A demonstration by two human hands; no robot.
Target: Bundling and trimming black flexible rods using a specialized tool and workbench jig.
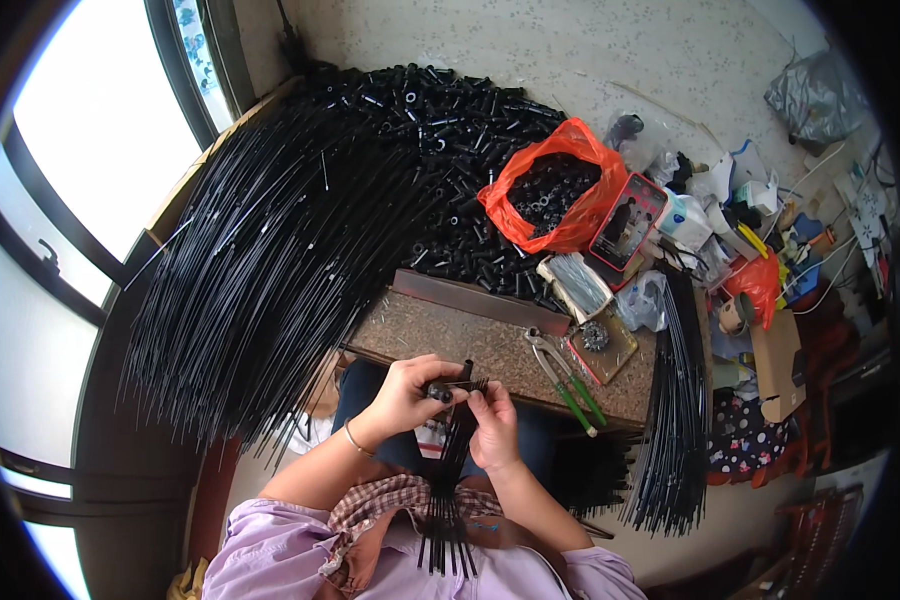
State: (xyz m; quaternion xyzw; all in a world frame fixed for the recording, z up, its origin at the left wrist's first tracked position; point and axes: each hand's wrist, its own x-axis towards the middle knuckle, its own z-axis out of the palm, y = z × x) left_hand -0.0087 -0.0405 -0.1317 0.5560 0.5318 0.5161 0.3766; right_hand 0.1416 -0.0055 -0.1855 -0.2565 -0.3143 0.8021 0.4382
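Observation:
My left hand (410, 392) is closed round short black tubular pieces (440, 393), one with its round end towards me. Beside it, the fingers of my right hand (493, 425) are pinched at the upper end of a bundle of thin black rods (448, 520). These rods hang down over my lap and fan out at their lower ends. Both hands nearly meet in front of the table's near edge. Exactly how the tubular pieces and the rod ends touch is hidden by my fingers.
Long black rods (260, 250) heap over the table's left, beside a pile of black tubular parts (450, 120). Near a metal bar (480, 302) lie green-handled pliers (562, 380). An orange bag (500, 215) of small parts and a phone (628, 222) stand farther right, before assorted clutter.

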